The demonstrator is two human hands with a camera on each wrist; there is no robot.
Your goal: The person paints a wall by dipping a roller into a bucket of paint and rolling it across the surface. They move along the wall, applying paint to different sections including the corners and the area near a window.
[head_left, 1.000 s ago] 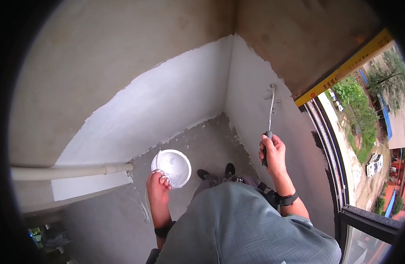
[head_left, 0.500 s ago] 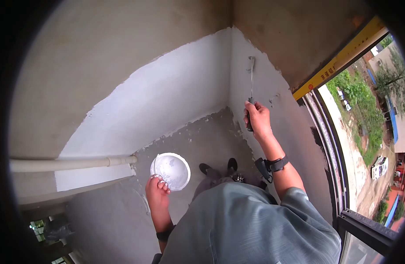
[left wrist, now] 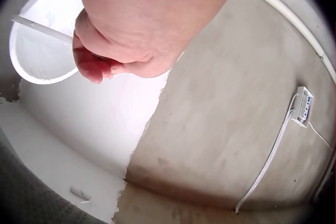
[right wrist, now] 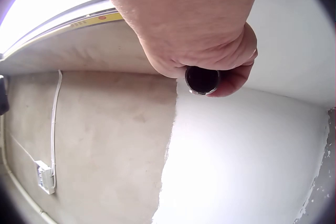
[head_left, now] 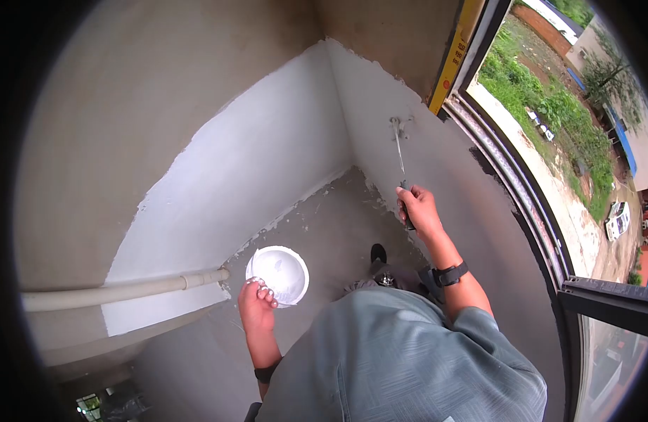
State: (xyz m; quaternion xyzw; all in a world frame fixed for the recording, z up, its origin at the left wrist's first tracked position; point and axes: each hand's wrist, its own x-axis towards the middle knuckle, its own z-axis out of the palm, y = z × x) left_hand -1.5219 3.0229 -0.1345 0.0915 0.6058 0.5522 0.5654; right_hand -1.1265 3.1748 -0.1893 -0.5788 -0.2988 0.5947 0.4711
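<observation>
My left hand (head_left: 256, 309) holds a white bucket (head_left: 305, 271) by its handle over the floor, fingers curled. In the left wrist view the pale handle (left wrist: 42, 28) crosses the bucket's mouth and runs into the fingers. White residue coats the bucket's inside. My right hand (head_left: 424, 214) grips the black grip of a small paint roller (head_left: 400, 156), whose thin metal rod reaches up to the right-hand wall. The roller's small head overlaps grey marks (head_left: 407, 130) on that wall. From the right wrist, only the round dark end of the grip (right wrist: 202, 80) shows below the hand.
White coating covers the lower walls (head_left: 267, 148), with bare plaster (head_left: 162, 77) above a ragged edge. A pale pipe (head_left: 134, 292) runs along the left. The window frame (head_left: 521, 190) stands at right, beside a yellow strip (head_left: 454, 60). An electrical box (left wrist: 302, 106) hangs on bare wall.
My right hand and the roller first moved up the right-hand wall toward the corner, then back to the grey marks. The head view turned toward the window. My left hand still holds the bucket.
</observation>
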